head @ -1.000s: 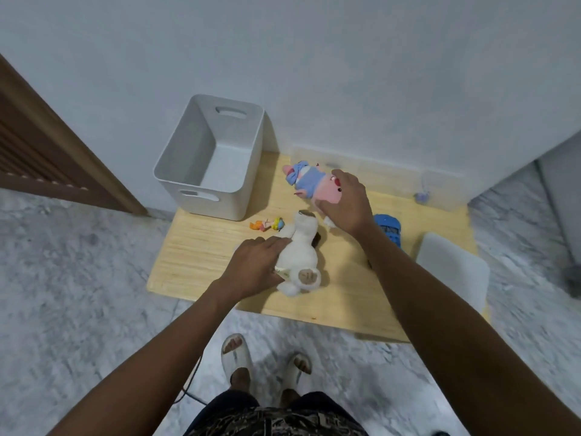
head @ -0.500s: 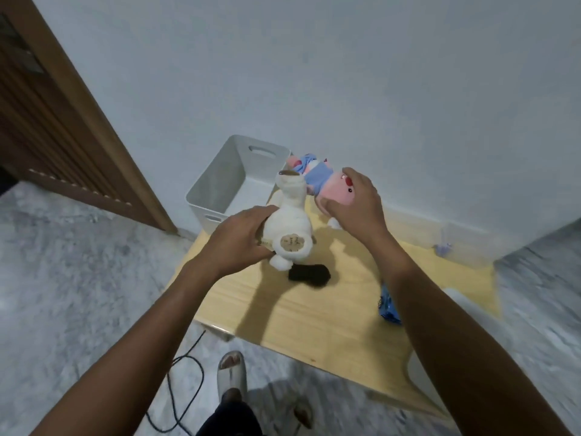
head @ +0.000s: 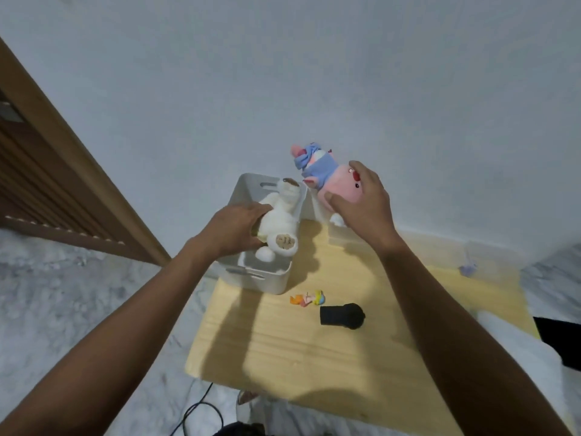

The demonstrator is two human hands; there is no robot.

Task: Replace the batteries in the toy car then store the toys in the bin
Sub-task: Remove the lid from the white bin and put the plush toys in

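Note:
My left hand (head: 234,229) grips a white plush animal (head: 281,220) and holds it over the open white bin (head: 261,275), which stands on the left end of the low wooden table (head: 314,347). My right hand (head: 361,204) grips a pink plush pig in a blue dress (head: 327,177), held in the air just right of the bin. A small colourful figurine (head: 308,298) and a black cylindrical object (head: 342,315) lie on the table in front of the bin. The blue toy car is hidden from view.
A white wall rises behind the table. A wooden door frame (head: 78,171) stands to the left. The floor is grey marble, with a black cable (head: 195,413) near my feet. A small purple item (head: 468,268) lies at the table's far right.
Both hands have carried their plush toys up and toward the bin; the white plush is now over the bin's opening. The camera view has shifted, and the blue car has gone out of sight.

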